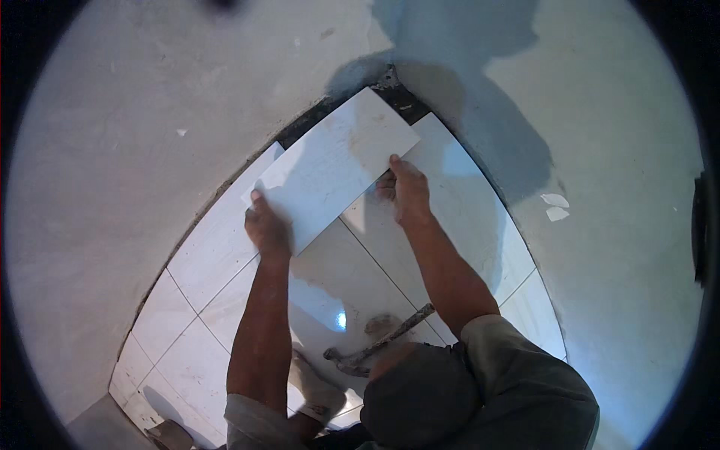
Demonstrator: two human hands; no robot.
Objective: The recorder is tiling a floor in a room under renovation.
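Note:
A long rectangular white tile [337,165] is between my two hands, tilted above the far corner of the tiled floor [360,277]. My left hand [268,225] grips its near left end, thumb on top and fingers out of sight beneath. My right hand [407,191] holds the near right edge, with the thumb on top and the fingers curled below. Under the tile's far edges shows a dark gap [405,103] along the walls in the corner. How far the tile is above the floor I cannot tell.
A worn hammer [379,341] lies on the tiles near my body. Plain plastered walls [150,135] rise on both sides and meet at the corner. White flakes [556,201] stick to the right wall. At the lower left stands a brownish round object [169,433].

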